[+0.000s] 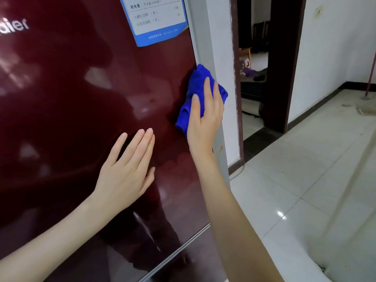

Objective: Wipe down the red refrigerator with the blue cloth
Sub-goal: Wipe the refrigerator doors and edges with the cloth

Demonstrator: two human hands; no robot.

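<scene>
1. I am pressing the blue cloth against the right edge of the red refrigerator door with my right hand. My fingers are lying straight over the bunched fabric, not curled round it, so the pressure is spreading.
2. My left hand is resting flat on the door with its fingers straight and together, probably bracing it.
3. The cloth is sitting below the energy label.

1. Single wide-angle view from head height, worn on the person; looks forward and down.
2. Sits very close to the red refrigerator, faced at a slant on the left.
3. Takes in a doorway and tiled floor farther off, right.
</scene>
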